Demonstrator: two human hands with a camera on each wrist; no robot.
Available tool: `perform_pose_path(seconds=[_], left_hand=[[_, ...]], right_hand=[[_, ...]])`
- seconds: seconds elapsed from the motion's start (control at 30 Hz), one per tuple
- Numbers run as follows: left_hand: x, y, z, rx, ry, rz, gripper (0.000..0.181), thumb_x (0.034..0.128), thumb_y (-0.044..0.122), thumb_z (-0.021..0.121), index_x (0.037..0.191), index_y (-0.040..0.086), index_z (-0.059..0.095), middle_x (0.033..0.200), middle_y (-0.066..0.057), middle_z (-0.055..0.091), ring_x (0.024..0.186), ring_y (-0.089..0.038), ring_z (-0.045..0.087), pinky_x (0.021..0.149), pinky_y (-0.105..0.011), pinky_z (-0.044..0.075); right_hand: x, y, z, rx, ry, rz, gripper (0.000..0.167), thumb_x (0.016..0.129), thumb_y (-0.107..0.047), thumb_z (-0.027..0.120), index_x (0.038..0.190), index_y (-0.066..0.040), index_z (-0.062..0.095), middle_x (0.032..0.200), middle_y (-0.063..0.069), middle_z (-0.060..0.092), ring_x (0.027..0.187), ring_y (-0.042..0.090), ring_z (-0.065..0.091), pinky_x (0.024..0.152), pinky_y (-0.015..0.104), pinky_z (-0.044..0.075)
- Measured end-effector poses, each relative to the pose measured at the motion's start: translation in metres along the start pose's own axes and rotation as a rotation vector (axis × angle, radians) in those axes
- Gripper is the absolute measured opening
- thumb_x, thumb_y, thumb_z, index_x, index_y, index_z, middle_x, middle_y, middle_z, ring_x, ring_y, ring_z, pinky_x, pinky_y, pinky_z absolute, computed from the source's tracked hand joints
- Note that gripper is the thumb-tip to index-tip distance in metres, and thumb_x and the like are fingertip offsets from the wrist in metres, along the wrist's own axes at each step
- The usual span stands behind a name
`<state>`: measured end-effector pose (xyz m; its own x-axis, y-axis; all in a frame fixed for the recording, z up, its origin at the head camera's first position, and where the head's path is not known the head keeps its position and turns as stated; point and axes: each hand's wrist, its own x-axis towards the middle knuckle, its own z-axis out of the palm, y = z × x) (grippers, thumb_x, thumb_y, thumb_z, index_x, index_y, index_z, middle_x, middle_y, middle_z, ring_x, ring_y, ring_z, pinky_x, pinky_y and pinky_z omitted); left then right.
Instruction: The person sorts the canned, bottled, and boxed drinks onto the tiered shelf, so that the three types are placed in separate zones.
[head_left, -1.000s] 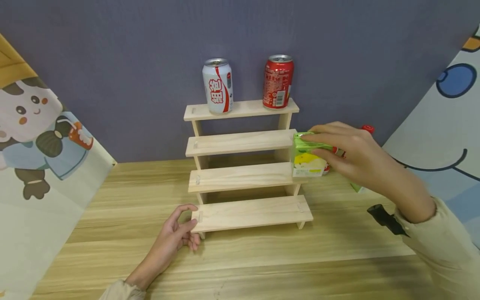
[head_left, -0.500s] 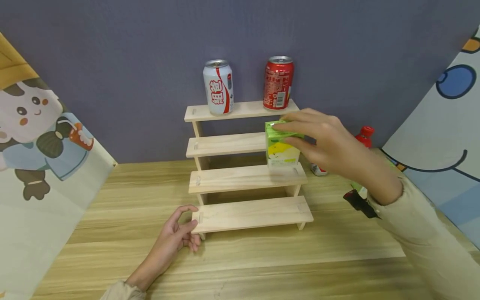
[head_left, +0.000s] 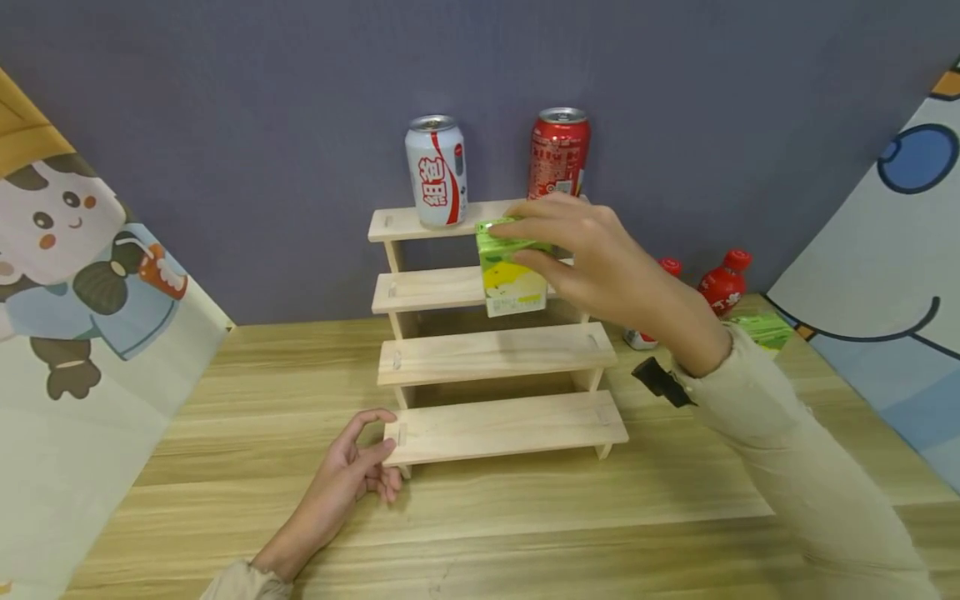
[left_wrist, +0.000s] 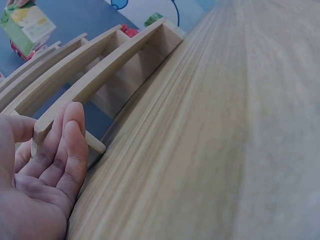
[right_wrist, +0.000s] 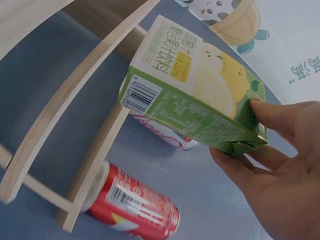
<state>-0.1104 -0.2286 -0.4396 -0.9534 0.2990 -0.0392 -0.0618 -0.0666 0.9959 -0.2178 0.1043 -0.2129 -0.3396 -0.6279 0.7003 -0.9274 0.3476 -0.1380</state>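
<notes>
My right hand (head_left: 592, 254) pinches a green and yellow juice carton (head_left: 513, 275) near its top, holding it upright in front of the stepped wooden rack's upper tiers. In the right wrist view the carton (right_wrist: 195, 90) shows its barcode end, with thumb and fingers on opposite sides. My left hand (head_left: 352, 467) grips the left end of the rack's lowest board (head_left: 502, 427); the left wrist view shows the thumb and fingers around that board end (left_wrist: 47, 122). On the top board stand a white can (head_left: 437, 175) and a red can (head_left: 561, 150), the latter partly hidden by my right hand.
Right of the rack, two red-capped bottles, one plainly red (head_left: 723, 283), stand on the wooden table (head_left: 480, 533), beside a green carton (head_left: 761, 331) and a partly hidden can (head_left: 640, 339). A dark wall (head_left: 300, 167) rises behind; printed panels (head_left: 862, 275) flank both sides.
My right hand has carried the juice carton leftward and slightly up, from the rack's right side to in front of its upper boards. My left hand has stayed on the lowest board.
</notes>
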Motion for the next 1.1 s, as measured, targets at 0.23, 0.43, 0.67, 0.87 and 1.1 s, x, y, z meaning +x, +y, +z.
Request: perform_pose_path(seconds=[0.23,0.43,0.67,0.87,1.1], left_hand=[[0.000,0.001,0.000,0.001,0.004,0.002,0.044,0.1059,0.022,0.050,0.142,0.007,0.032,0.071,-0.009,0.070,0.060,-0.020,0.066,0.056,-0.029,0.057],[0.001,0.001,0.000,0.000,0.001,-0.001,0.044,0.1060,0.022,0.050,0.142,0.007,0.032,0.072,-0.009,0.070,0.061,-0.020,0.066,0.057,-0.029,0.057],[0.002,0.001,0.000,-0.006,-0.002,0.001,0.044,0.1060,0.021,0.050,0.143,0.007,0.031,0.071,-0.009,0.070,0.060,-0.020,0.066,0.056,-0.028,0.057],[0.000,0.000,0.000,-0.008,0.000,0.001,0.043,0.1061,0.020,0.050,0.142,0.007,0.032,0.070,-0.009,0.070,0.060,-0.020,0.066,0.056,-0.028,0.057],[0.000,-0.001,0.000,-0.012,0.003,-0.004,0.042,0.1062,0.021,0.050,0.142,0.007,0.032,0.070,-0.009,0.070,0.060,-0.020,0.066,0.056,-0.027,0.056]], right_hand=[[0.019,0.001,0.013,0.041,-0.030,0.029,0.028,0.092,-0.004,0.071,0.120,-0.003,0.071,0.120,0.012,0.069,0.108,0.023,0.061,0.085,0.036,0.054],[0.033,0.006,0.024,0.073,-0.015,0.010,0.026,0.092,-0.004,0.070,0.118,-0.003,0.071,0.117,0.010,0.070,0.105,0.022,0.062,0.085,0.035,0.052],[0.049,0.013,0.040,0.109,0.001,0.016,0.026,0.092,-0.003,0.070,0.117,-0.003,0.072,0.117,0.010,0.071,0.109,0.024,0.062,0.095,0.037,0.050],[0.058,0.017,0.054,0.133,-0.017,0.034,0.026,0.092,-0.004,0.070,0.118,-0.003,0.071,0.122,0.009,0.070,0.114,0.022,0.061,0.101,0.033,0.046],[0.063,0.020,0.068,0.125,-0.050,0.090,0.027,0.094,-0.006,0.068,0.121,-0.003,0.070,0.126,0.008,0.068,0.118,0.019,0.060,0.104,0.026,0.044]])
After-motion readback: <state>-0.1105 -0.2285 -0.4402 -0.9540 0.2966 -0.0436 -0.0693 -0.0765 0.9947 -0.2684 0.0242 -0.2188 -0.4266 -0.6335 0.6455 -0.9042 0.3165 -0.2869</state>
